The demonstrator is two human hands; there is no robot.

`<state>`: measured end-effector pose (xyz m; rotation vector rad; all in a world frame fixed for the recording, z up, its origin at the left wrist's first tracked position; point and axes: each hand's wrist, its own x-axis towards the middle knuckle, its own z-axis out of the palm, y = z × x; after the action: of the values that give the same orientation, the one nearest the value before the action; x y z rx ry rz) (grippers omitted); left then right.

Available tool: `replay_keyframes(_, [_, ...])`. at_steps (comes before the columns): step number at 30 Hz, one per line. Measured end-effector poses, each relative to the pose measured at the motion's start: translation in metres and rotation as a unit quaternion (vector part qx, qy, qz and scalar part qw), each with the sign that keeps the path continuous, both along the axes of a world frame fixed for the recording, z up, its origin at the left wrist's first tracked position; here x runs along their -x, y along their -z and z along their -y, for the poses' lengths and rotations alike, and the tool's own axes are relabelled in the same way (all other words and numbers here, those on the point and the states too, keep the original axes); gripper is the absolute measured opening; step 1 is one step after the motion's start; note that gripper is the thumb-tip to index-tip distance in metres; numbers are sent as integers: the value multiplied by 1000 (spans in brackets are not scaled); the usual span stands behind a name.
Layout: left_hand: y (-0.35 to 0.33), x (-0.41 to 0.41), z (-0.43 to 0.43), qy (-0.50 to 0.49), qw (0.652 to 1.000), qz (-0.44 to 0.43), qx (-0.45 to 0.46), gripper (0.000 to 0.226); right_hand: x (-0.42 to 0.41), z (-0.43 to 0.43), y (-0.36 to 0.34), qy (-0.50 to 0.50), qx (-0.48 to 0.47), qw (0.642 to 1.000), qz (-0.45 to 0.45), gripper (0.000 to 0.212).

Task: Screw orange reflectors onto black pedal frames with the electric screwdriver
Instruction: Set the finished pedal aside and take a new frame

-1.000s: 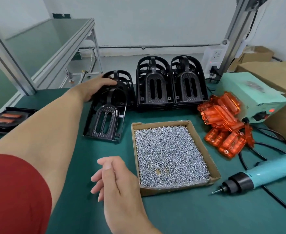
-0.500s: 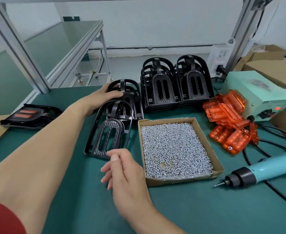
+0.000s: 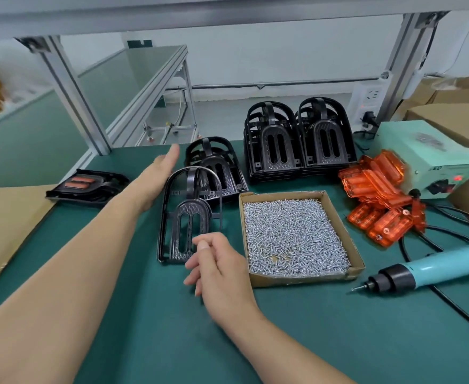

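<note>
**Bare frame laid out, both hands loose**

A single black pedal frame (image 3: 193, 210) lies flat near the middle of the green mat (image 3: 144, 314), arched end pointing to 12 o'clock. The left hand (image 3: 158, 173) hovers at its 10 o'clock with fingers straight and released, gripping nothing. The right hand (image 3: 219, 264) sits at the frame's 5 o'clock corner, fingers loosely curled with nothing visibly between them; whether a fingertip touches the near rail is unclear.

The frame looks like light, stiff moulded plastic: thin outer hoop, thin struts, and a solid textured tread in the centre. The hoop would probably flex under a pinch, so the tread or the straight side rails seem the better hold, pressed flat to the mat when the driver bears down. It should slide easily on the mat if not pinned.

The orange reflectors (image 3: 377, 189), heaped at 2 o'clock, appear thin, glossy and likely slippery and crackable; taking one by its long edges seems wise. The screw box (image 3: 297, 279) is at 3 o'clock, the electric screwdriver (image 3: 435, 267) at 4 o'clock, more stacked frames (image 3: 297, 145) at 1 o'clock, and a pedal already showing orange (image 3: 86, 185) at 9 o'clock.
</note>
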<state>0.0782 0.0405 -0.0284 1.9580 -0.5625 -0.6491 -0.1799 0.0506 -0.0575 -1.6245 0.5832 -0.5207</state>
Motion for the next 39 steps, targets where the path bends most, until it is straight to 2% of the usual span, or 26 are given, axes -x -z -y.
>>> replay_keyframes(2, [8, 3, -25, -56, 998, -21, 18, 106, 0, 1, 0, -2, 5, 1000, -2, 20])
replay_keyframes(5, [17, 17, -59, -120, 990, -22, 67, 72, -1, 1, -1, -2, 6, 1000, -7, 20])
replay_keyframes(7, [14, 30, -78, -154, 981, -76, 89, 69, -1, 1, -1, -2, 3, 1000, -6, 19])
replay_keyframes(9, [9, 42, -95, -136, 973, -155, 104, 74, -1, 1, -1, 1, 4, 1000, -7, 19])
replay_keyframes(11, [7, 55, -110, -107, 973, -182, 98, 69, 0, 0, -2, 7, 3, 1000, -8, 19])
replay_keyframes(14, [3, 79, -127, -96, 976, -156, 116, 32, 4, -4, -4, 10, 9, 1000, -11, 22])
replay_keyframes(16, [0, 90, -135, -99, 976, -137, 135, 19, 7, -6, -7, 4, 18, 1000, -19, 24])
replay_keyframes(24, [-17, 116, -164, -109, 976, -94, 167, 20, 31, -17, -20, -24, 56, 997, -42, 24])
replay_keyframes(27, [-28, 133, -169, -96, 979, -41, 177, 17, 38, -14, -29, -19, 54, 998, -24, 20])
replay_keyframes(31, [-47, 164, -167, -49, 983, 79, 156, 10, 47, -9, -46, -10, 0, 1000, 21, 11])
replay_keyframes(34, [-60, 199, -162, -2, 980, 144, 136, 19, 63, -3, -60, 23, -41, 999, 21, 42])
replay_keyframes(36, [-66, 224, -158, 24, 970, 224, 91, 30, 79, 3, -69, 34, -63, 997, 10, 60])
replay_keyframes(39, [-65, 258, -152, 79, 920, 384, 9, 39, 105, 13, -82, 30, -79, 996, -13, 67])
